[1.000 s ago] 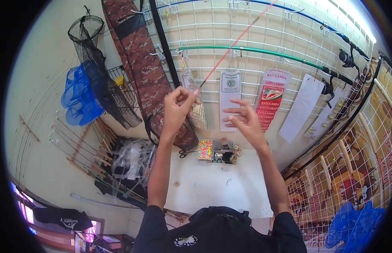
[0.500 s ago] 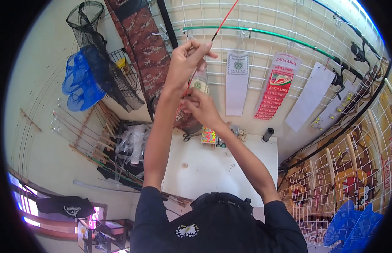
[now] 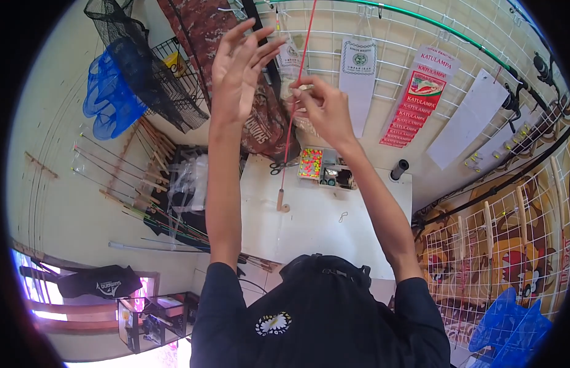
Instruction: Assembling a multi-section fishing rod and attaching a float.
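Hanging across the top and right is a white wire grid wall (image 3: pixel 457 67), the biggest thing in view, with packaged goods clipped to it. Fishing rods run along its upper right; one has a green blank (image 3: pixel 444 27). Below the grid sits a white table (image 3: pixel 358 208), bare over most of its top.

Left of the grid hangs a camouflage rod bag (image 3: pixel 205 37), and further left a black landing net (image 3: pixel 144 73) overlaps a blue net (image 3: pixel 107 98). Thin wooden-handled rods (image 3: pixel 138 184) lean against the left wall.

On the grid: a red card pack (image 3: pixel 417 101), with white card packs (image 3: pixel 357 73) on either side of it.

Right hand (image 3: pixel 325 110) is raised, fingers pinched closed on a thin red rod (image 3: pixel 297 80), at about the level of the grid's lower rows. The rod runs near vertical from the top edge of frame down to a pale cork-like handle (image 3: pixel 280 199), which ends over the table's left part; can't tell if it touches the top.

Left hand (image 3: pixel 239 70) is raised just left of the rod, fully open, fingers spread, holding nothing. It sits in front of the camouflage bag, not touching the rod.

Small stuff on the table's far edge: compartment box of bright floats (image 3: pixel 309 162), a second small box (image 3: pixel 337 175) beside it, scissors (image 3: pixel 282 165) to the left, a black cylinder (image 3: pixel 398 168) to the right.
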Available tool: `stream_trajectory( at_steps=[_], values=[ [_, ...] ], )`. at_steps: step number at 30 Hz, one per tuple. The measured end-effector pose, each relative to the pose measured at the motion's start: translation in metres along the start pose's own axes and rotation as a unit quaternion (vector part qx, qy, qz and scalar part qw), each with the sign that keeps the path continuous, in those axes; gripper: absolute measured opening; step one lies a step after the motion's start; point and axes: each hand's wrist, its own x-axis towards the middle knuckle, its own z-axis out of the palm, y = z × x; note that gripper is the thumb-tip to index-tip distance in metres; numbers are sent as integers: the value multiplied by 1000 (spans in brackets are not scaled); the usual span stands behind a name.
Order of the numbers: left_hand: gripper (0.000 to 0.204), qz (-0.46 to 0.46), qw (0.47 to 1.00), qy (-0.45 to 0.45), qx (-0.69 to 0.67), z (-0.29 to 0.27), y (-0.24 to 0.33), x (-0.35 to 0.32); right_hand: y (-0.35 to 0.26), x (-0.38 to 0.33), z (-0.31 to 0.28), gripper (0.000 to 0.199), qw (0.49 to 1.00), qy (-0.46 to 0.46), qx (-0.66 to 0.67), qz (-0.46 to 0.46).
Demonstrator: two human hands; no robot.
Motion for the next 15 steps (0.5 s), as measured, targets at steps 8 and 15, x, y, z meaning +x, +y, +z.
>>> stream_trajectory(
  at_steps=[8,15],
  values=[
    [22,-119,887,351,275,-106,-149,-225,-6,-2,-21,14,999,33,-22,-19],
    [29,-385,719,252,521,-72,-226,-457,-22,-7,-40,16,995,62,-68,-28]
  ],
)
